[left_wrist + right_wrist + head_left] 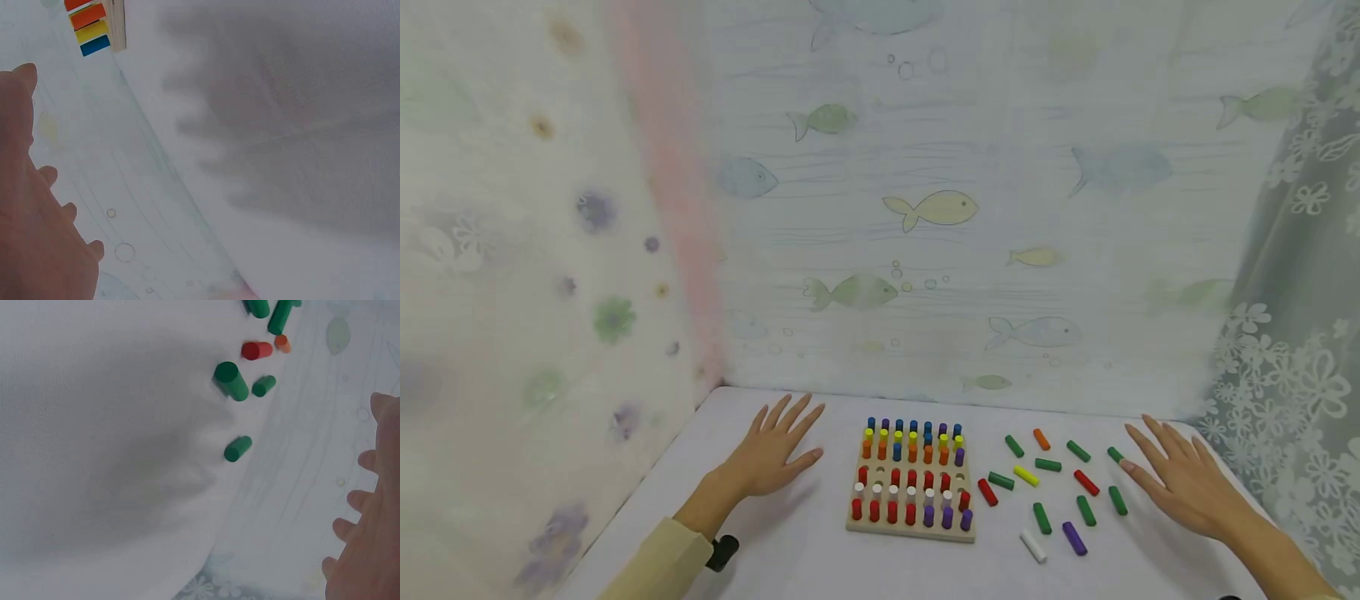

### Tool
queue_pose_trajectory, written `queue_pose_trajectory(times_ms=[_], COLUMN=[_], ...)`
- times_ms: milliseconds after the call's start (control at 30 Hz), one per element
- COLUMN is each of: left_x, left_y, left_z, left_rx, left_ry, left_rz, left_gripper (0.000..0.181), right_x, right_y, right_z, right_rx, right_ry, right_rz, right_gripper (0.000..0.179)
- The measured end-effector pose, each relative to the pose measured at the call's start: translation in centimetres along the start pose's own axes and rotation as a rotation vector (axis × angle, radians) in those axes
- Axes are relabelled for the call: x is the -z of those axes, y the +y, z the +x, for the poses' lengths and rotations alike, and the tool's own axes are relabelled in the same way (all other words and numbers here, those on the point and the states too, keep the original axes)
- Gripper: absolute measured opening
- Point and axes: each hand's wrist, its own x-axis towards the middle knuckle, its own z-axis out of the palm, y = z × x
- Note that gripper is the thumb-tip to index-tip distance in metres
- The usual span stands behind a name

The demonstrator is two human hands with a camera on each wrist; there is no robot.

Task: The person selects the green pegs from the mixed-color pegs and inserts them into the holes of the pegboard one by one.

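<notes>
A wooden pegboard [910, 532] lies on the table, with rows of blue, yellow, orange, red, white and purple pegs standing in it; a few holes show bare. Right of it several loose pegs lie on their sides, mostly green, among them a yellow peg [1026, 476], a white peg [1033, 546] and a purple peg [1074, 538]. My left hand [767, 454] hovers left of the board, fingers spread, holding nothing. Above the right side of the table my right hand [1183, 479] is spread too, near a green peg [1116, 455], with nothing in its grasp.
A white cloth covers the table [790, 550]. Behind it hangs a curtain [850, 350] printed with fish, and a flowered sheet [550, 358] hangs at the left. Grey curtain fabric with white flowers [1300, 392] borders the right edge.
</notes>
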Motion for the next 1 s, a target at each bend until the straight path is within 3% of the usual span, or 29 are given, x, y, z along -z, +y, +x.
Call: queue_pose_trajectory(times_ms=[333, 500, 633, 833, 1000], left_x=[-0.1, -0.3, -0.4, -1.1, -1.7], left_y=[-0.1, 0.1, 0.6, 1.5, 1.6], left_z=[0.5, 0.8, 1.0, 0.8, 0.9], left_rx=[-0.023, -0.020, -0.003, 0.033, 0.033], left_ry=[0.045, 0.032, 0.001, -0.112, -0.133], left_rz=[-0.058, -0.107, -0.159, -0.237, -0.262], left_gripper=[0.070, 0.072, 0.072, 0.072, 0.071], right_x=[0.3, 0.3, 0.2, -0.2, -0.5], right_y=[-0.1, 0.0, 0.1, 0.3, 0.5], right_z=[0.4, 0.6, 0.6, 0.0, 0.5], right_rx=[-0.009, -0.010, -0.008, -0.033, -0.046], right_ry=[0.018, 0.031, 0.036, 0.019, 0.030], right_rz=[0.031, 0.017, 0.025, 0.089, 0.136], right_gripper=[0.068, 0.067, 0.069, 0.069, 0.066])
